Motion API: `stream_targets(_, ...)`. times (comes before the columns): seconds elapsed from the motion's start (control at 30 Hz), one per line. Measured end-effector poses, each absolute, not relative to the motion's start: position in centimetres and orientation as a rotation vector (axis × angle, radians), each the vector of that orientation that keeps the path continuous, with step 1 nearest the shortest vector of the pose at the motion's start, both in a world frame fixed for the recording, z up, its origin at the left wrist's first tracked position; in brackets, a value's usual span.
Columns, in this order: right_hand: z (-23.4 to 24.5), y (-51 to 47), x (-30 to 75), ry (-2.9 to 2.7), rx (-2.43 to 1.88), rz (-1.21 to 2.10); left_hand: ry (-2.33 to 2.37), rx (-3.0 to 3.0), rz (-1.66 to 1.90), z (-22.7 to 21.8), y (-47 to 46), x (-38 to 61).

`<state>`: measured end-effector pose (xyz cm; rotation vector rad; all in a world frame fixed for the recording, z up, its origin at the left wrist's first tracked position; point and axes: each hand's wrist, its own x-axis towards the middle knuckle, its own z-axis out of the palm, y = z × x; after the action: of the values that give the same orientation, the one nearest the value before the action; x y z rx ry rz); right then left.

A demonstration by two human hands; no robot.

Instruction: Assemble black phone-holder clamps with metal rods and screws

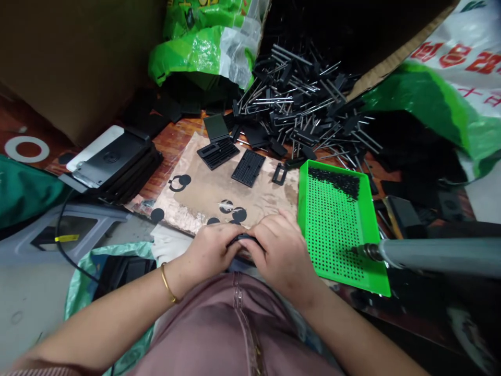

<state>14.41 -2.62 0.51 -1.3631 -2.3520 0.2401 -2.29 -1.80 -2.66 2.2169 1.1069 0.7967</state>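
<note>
Left hand point(209, 252): your fingers curl closed over the small black plastic part point(243, 239).
Right hand point(279, 256): your fingers press onto it from the other side.
Part: between your hands, near the green perforated tray point(303, 198).

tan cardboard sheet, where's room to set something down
On the worn tan cardboard sheet, between the black slotted plastic plate and the round black discs. Crowded: the heap of black pinned parts beyond, and the green perforated tray at right.

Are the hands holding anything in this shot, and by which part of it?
The left hand and right hand hold a small black plastic part; most of it is hidden, so the place of the hold cannot be told.
</note>
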Motion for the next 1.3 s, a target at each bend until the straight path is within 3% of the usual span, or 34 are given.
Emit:
stream_targets(0.2, 1.3, -2.2, 16.1, -2.367, -1.441, 0.379, 1.091, 2.069, 0.781, -2.3, -1.2, -2.6)
stream_targets(0.33, 0.8, -3.2, 18.7, -1.933, -1.532, 0.439, 1.226, 1.68, 0.877, -2.2, -1.3, -2.6)
stream_targets(0.5, -0.5, -4.2, 18.3, -1.252, -1.484, 1.093, 1.045, 0.883, 0.903, -2.3, -3.0, -0.3)
stream_targets(0.6, 0.4, -3.8, 17.4, -1.186, -1.366, 1.32, 0.886, 0.792, 0.78, -2.3, -3.5, 0.8)
stream_targets(0.67, 1.5, -3.5, 17.4, -1.408, -1.445, 1.206, 0.878, 0.936, 0.777, -2.1, -3.3, 0.5)
stream_targets(0.8, 2.8, -3.4, 17.6, -2.15, -1.53, 0.506, 1.081, 1.595, 0.963, -0.9, -1.7, -1.6)
stream_targets(0.9, 2.6, -3.4, 17.0, -2.43, -1.47, 0.172, 1.012, 2.064, 0.78, -0.6, -0.6, -2.6)
stream_targets(1.0, 1.9, -3.3, 16.1, -2.494, -1.502, 0.15, 1.01, 2.185, 0.662, -1.2, -0.3, -2.5)
stream_targets(1.3, 1.3, -3.7, 15.5, -2.442, -1.519, 0.165, 1.013, 2.295, 0.818, -2.0, -1.2, -2.2)
